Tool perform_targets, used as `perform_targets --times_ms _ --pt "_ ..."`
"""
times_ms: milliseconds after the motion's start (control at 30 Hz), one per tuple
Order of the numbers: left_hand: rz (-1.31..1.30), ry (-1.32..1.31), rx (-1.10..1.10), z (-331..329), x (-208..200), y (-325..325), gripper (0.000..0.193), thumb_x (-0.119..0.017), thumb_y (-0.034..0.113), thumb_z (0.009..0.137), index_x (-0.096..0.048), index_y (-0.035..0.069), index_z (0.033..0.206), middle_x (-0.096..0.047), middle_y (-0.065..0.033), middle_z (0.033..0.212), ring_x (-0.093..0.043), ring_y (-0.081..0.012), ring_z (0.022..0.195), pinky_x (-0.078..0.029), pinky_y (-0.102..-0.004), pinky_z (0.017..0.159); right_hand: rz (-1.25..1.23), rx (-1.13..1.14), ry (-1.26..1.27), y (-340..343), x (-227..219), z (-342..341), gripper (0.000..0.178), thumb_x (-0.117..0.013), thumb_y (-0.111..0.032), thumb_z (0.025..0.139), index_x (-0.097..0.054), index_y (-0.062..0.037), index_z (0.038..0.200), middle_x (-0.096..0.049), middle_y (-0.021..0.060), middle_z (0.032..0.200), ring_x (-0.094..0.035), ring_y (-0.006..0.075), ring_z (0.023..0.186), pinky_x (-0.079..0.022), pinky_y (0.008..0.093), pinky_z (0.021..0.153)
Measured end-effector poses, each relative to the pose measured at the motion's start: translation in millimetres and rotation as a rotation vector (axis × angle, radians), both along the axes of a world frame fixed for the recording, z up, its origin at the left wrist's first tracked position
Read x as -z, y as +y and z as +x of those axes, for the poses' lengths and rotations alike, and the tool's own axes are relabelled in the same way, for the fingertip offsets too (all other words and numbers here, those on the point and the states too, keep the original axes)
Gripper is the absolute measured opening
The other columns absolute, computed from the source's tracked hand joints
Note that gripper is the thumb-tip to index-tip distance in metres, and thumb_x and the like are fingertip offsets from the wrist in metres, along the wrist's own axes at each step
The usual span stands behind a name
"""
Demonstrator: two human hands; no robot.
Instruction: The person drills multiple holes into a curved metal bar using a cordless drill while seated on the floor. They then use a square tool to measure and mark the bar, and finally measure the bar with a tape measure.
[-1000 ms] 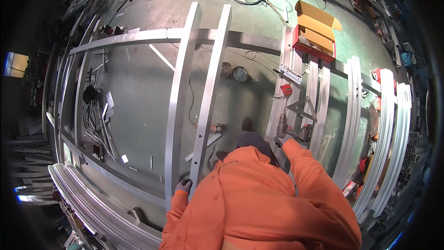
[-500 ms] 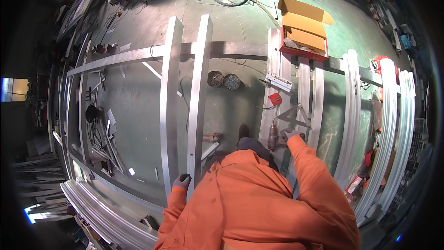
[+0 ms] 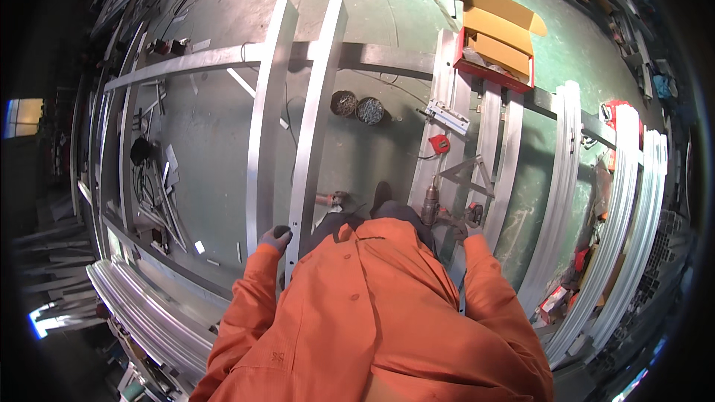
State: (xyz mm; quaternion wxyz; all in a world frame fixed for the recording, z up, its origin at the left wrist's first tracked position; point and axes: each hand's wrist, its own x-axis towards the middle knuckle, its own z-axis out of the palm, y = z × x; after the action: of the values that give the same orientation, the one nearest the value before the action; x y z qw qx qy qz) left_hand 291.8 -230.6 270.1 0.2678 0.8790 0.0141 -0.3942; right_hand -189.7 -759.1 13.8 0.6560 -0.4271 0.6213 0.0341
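Observation:
My left hand [image 3: 275,240], in a grey glove, is closed beside the near end of the second square metal tube [image 3: 316,112]. A small dark patch shows at its fingers; I cannot make out whether it is an object or part of the glove. My gloved right hand [image 3: 470,231] is just below the grip of a cordless drill [image 3: 431,205], its fingers loosely apart near the battery. The drill lies on metal profiles, its bit pointing away from me. Beyond it are a triangular set square [image 3: 470,174], a red tape measure [image 3: 439,144] and a silver metal fitting [image 3: 447,116].
An open red cardboard box [image 3: 495,74] stands on the far crossbeam [image 3: 387,58]. Two round tins [image 3: 343,103] of small metal parts are on the floor. Long profiles [image 3: 629,208] line the right; more [image 3: 149,313] lie at lower left. A reddish tool [image 3: 332,199] lies near my feet.
My view has shifted, and my left hand has moved up along the tube. The right hand has slipped off the drill's grip to just below it, leaving the grip and battery more exposed.

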Motion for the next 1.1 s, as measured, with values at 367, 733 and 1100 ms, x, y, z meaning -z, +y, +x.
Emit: perform_targets --times_ms 367,733,1100 --pt "0.067 0.073 -0.225 -93.3 -23.5 33.8 0.038 -0.076 0.027 0.094 -0.075 0.005 0.125 -0.079 -0.0099 0.113 -0.073 -0.0228 0.102 -0.056 -0.0362 0.092 -0.198 -0.550 -0.153 -7.2 -140.3 161.7 0.027 -0.060 -0.036 0.100 -0.072 -0.0126 0.099 -0.069 0.0043 0.084 -0.064 0.0194 0.070 -0.047 0.0346 0.055" --pt "0.238 0.116 -0.665 -210.8 30.2 216.3 0.051 -0.082 0.035 0.082 -0.075 0.010 0.125 -0.079 -0.0113 0.116 -0.075 -0.0255 0.109 -0.055 -0.0351 0.098 0.062 -0.753 0.029 56.7 -145.4 365.4 0.026 -0.078 -0.032 0.093 -0.074 -0.0175 0.115 -0.075 0.0045 0.092 -0.062 0.0123 0.062 -0.044 0.0283 0.051" --pt "0.511 0.111 -0.327 -75.6 37.1 255.2 0.105 -0.087 0.041 0.072 -0.037 0.024 0.163 -0.042 -0.0199 0.163 -0.045 -0.0385 0.148 -0.041 -0.0447 0.121 -0.408 -0.713 0.293 344.3 -66.5 507.5 0.120 -0.098 -0.050 0.069 -0.037 -0.0043 0.161 -0.070 0.0174 0.122 -0.071 0.0263 0.090 -0.060 0.0407 0.072"
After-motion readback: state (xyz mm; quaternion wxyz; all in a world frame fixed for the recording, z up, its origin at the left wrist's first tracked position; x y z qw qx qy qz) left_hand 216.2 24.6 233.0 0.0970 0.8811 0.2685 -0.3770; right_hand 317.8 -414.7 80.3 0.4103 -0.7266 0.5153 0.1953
